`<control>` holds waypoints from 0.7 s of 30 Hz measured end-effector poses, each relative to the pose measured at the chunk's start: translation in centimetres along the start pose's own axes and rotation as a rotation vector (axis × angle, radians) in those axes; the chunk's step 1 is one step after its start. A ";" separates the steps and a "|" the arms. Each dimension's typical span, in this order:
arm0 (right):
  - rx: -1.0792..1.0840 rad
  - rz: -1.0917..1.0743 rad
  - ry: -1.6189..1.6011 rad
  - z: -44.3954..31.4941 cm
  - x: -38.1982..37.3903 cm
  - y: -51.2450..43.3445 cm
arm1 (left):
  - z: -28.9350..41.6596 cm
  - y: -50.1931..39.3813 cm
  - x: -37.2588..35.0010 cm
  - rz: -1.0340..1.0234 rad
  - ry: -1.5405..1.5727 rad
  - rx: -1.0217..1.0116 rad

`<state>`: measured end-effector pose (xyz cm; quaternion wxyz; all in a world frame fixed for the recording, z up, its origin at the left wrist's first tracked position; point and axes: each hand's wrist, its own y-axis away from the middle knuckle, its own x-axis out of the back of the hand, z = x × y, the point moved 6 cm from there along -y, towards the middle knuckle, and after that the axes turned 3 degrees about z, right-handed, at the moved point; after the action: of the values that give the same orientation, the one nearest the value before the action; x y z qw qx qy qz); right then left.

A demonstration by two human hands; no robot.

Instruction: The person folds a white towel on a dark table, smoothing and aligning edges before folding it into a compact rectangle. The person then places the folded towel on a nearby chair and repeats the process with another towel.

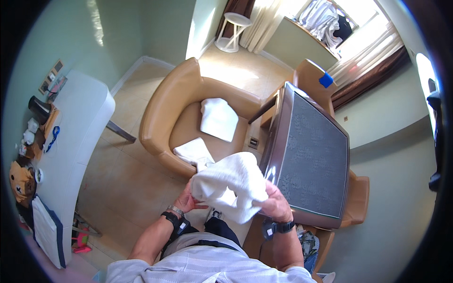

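A white towel [226, 173] hangs bunched in front of me, lifted over the front edge of a tan leather armchair [166, 109]. My left hand [187, 198] holds its left side, partly hidden by the cloth. On the other side, my right hand [276, 202] grips the right edge of the same towel. A second white towel [219, 120] lies folded flat on the chair seat. Near the chair's left front corner is another piece of white cloth [194, 151]; whether it joins the towel in my hands I cannot tell.
To the right stands a table [311, 155] with a dark patterned top. At left, a white desk [85, 106] carries a dark kettle [39, 109], blue cord [53, 138] and a folded white-and-navy cloth [47, 230]. Clothes [308, 249] lie on a chair by my right arm.
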<state>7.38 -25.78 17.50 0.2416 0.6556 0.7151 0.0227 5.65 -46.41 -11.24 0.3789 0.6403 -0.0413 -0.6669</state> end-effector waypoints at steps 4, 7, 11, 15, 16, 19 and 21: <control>-0.019 -0.250 -0.011 -1.2 1.7 4.5 | -2.6 -7.4 1.5 -0.110 0.197 0.084; 0.123 -0.408 0.008 -2.5 4.6 6.5 | -4.1 -11.9 3.0 0.141 0.125 0.142; 0.236 -0.408 -0.005 -3.4 12.3 8.0 | -0.7 -12.0 -0.6 0.355 -0.328 -0.279; 0.230 -0.120 -0.164 -3.7 23.0 10.1 | 6.7 -12.5 -12.5 0.360 -0.242 -0.600; 0.290 0.012 -0.237 -3.7 25.4 10.7 | 10.3 -12.8 -17.5 0.285 -0.376 -0.745; 0.503 0.302 -0.585 -3.8 32.7 12.2 | 17.7 -16.5 -33.5 0.211 -0.410 -0.990; 0.540 0.479 -0.754 -3.4 37.0 13.4 | 20.6 -18.9 -45.6 0.098 -0.453 -1.047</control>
<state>17.69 12.11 13.50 0.2926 0.8025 0.3888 -0.3453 -26.02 -16.40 19.68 0.6577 0.2058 0.1847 -0.7007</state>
